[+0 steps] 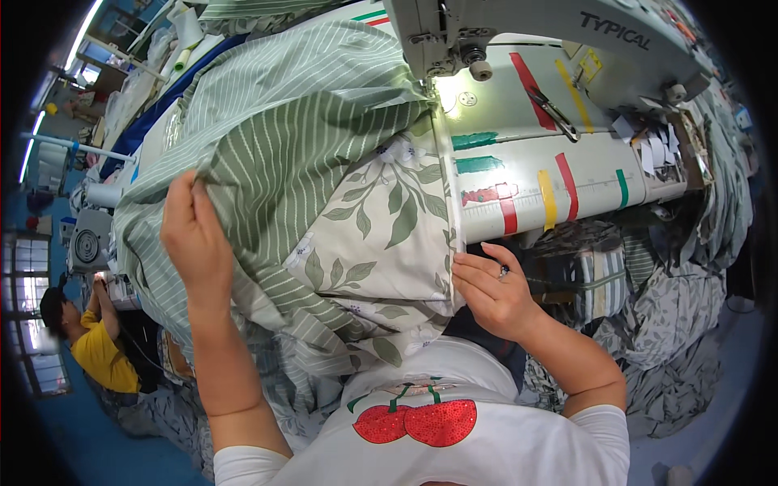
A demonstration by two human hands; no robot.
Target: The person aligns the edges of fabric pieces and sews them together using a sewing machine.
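Observation:
Green striped fabric [267,154] is spread over the left of the sewing machine bed, folded back over cream fabric with a leaf print [389,235]. My left hand [196,235] pinches the striped layer at its left side. At the cream fabric's right edge, a pale folded border [450,194] runs straight up toward the needle area of the sewing machine [442,49]. My right hand [491,293] has its fingers pressed on the lower end of that border, a ring on one finger. The fabric's upper end lies under the machine head; the presser foot is hard to make out.
Thread snips [555,113] lie on the machine bed, among red, yellow and green tape strips [548,198]. A box of paper scraps [660,154] stands at the right. Printed fabric heaps [656,324] lie below. At far left, a person in yellow [105,348] works.

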